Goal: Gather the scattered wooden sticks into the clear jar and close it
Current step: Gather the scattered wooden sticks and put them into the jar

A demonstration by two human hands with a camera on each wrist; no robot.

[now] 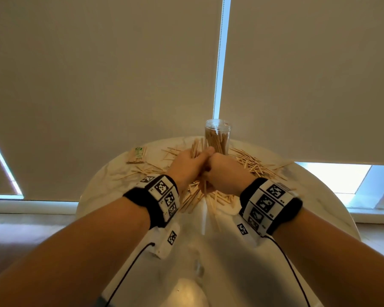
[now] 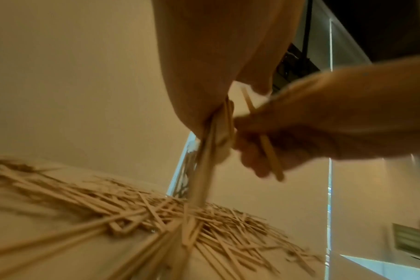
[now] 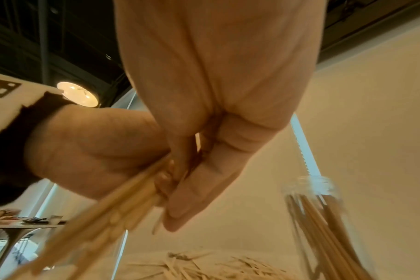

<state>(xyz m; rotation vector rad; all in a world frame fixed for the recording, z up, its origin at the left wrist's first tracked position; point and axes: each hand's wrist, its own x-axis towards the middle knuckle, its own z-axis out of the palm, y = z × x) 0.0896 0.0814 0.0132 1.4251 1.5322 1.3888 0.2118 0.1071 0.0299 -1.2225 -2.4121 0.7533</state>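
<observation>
On a round desk point(image 1: 319, 196) strewn with sticks point(image 1: 255, 165), the left hand point(image 1: 186, 165) and right hand point(image 1: 226, 171) together clasp a bundle point(image 2: 204, 170), apparently squaring it for the open jar point(image 1: 217, 136).

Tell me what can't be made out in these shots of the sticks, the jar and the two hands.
- Jar lid: in no view.
- Clear jar base: head view, behind both hands.
- Stick count in the left hand: fingers cover the bundle; left wrist view blurred.
- Right hand fingertips: head view shows only its back.
- Banded bundle label: too small.
- Table near edge: cut off by arms.
</observation>
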